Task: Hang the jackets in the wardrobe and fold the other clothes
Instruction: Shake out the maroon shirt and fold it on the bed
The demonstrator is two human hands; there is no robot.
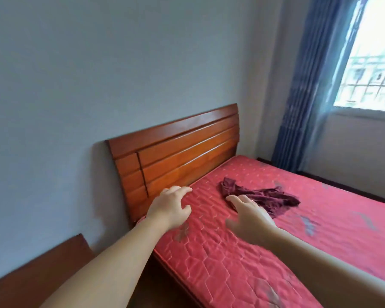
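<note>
**Reaching over bed toward crumpled garment**

Reaching out, both bare arms stretch forward over a bed with a red quilted mattress [231,258]. Left hand [169,207] hovers near the mattress corner by the headboard, fingers [182,190] loosely curved and spread, grip empty, holding nothing. Cannot tell if the fingertips touch the mattress. Right hand [249,214] is palm-down, fingers spread and fairly straight, grip empty; its fingertips sit at the near edge of a dark maroon garment [269,196], and contact looks likely but cannot be confirmed due to motion blur.

Garment lies crumpled in a flat heap on the mattress, toward the head end, just beyond and right of the right hand, well apart from the left hand. Type of clothing not readable.

Wooden headboard [176,158], orange-brown with horizontal slats, stands against a pale wall [98,74]. Mattress shows hexagon stitching and some faded grey-blue patches. Blue curtain [305,96] hangs in the far right corner beside a bright window [373,63] with a grid grille outside. Brown wooden piece of furniture [42,274] at lower left, beside the bed, partly covered by the left forearm.
</note>
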